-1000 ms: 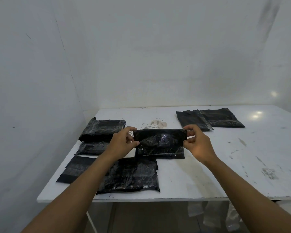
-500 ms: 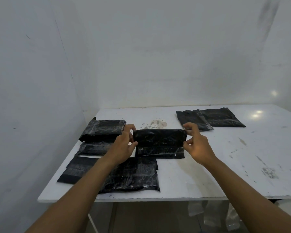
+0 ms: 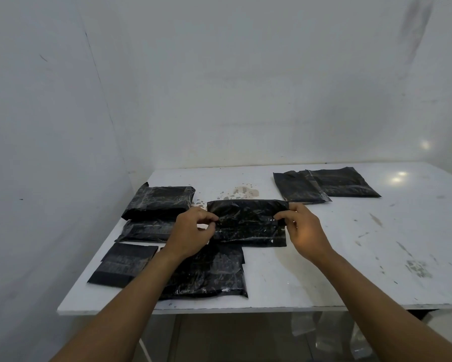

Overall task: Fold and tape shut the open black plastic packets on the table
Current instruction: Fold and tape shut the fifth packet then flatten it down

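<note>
A black plastic packet (image 3: 248, 222) lies at the middle of the white table (image 3: 324, 257), its top flap folded over toward me. My left hand (image 3: 191, 232) pinches the flap's left end. At the flap's right end my right hand (image 3: 304, 231) pinches it too. Two flat black packets (image 3: 324, 185) overlap at the back right. A bulging folded packet (image 3: 158, 202) lies at the back left on top of another packet (image 3: 146, 231). More black packets (image 3: 206, 270) lie near the front edge, partly under my left forearm. I see no tape.
White walls close in the table on the left and at the back. A brownish stain (image 3: 241, 192) marks the table behind the held packet. Scuff marks (image 3: 418, 267) dot the right side. Clear plastic bags (image 3: 303, 325) hang below the table's front edge.
Both hands have brought the flap's edge down toward me over the packet, from its far edge to about halfway across. The other packets have not moved.
</note>
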